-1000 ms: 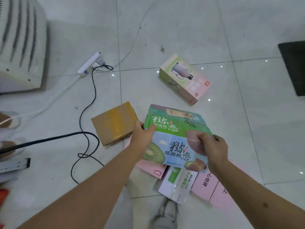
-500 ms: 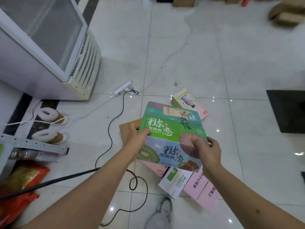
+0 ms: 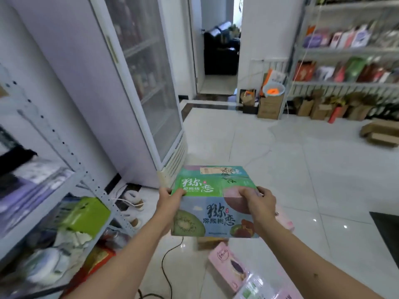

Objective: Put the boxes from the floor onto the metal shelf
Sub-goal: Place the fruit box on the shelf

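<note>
Now | kiwi box (image 3: 212,209): green-blue, kiwi print | left hand (image 3: 170,201), right hand (image 3: 260,201): grip closed round its top corners

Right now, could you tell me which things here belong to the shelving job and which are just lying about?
Job:
kiwi box, held by left hand and right hand
metal shelf on the left
pink box on the floor

Lying about:
fridge
slippers
black cable
dark mat
</note>
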